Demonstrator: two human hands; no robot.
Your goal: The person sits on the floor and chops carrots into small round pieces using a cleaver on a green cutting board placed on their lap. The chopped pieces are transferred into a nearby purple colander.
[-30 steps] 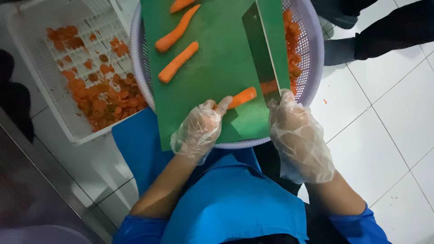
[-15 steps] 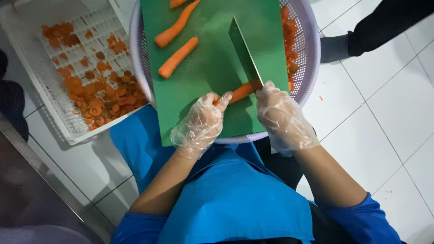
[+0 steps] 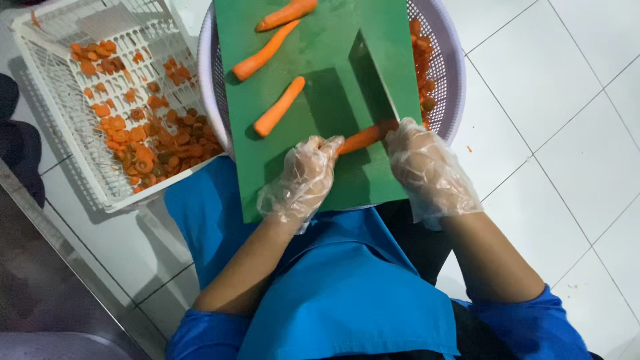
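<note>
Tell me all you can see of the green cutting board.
The board is a flat green rectangle, plastic by its look, resting across a round pale basket whose rim shows on both sides. Three whole carrots lie loose on it. A fourth carrot is pinned on it by the gloved left hand, while the gloved right hand holds a cleaver edge-down on that carrot.

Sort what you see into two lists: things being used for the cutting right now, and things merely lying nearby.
In use:
- left hand, steadying the carrot
- right hand, gripping the cleaver
- green cutting board, laid over the round basket

Lying nearby:
- three whole carrots on the board
- white crate of carrot slices
- tiled floor
</note>
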